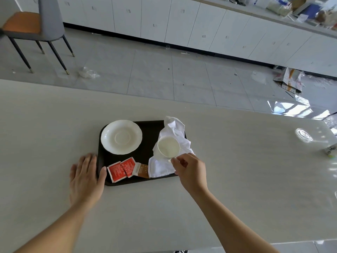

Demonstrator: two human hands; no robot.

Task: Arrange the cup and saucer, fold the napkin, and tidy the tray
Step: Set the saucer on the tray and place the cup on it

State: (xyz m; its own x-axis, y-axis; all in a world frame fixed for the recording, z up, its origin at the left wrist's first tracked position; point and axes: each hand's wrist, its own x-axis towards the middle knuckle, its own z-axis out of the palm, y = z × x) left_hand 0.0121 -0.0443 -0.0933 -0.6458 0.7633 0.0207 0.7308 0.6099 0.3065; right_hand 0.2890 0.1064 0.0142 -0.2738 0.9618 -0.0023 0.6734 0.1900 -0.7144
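A dark tray (149,132) lies on the pale table. A white saucer (121,136) sits in its far left corner. A crumpled white napkin (171,130) covers the tray's right side, and a white cup (168,147) stands on it. My right hand (189,170) pinches the cup's handle at its near side. My left hand (87,176) lies flat on the table with the thumb against the tray's near left corner. Two red sachets (121,168) and a brown sachet (141,169) lie along the tray's near edge.
The pale table (237,161) stretches wide to both sides. A clear glass object (303,135) stands at the far right, with a small item (331,149) near the table's right edge. Beyond the table are a tiled floor, a chair (36,28) and white cabinets.
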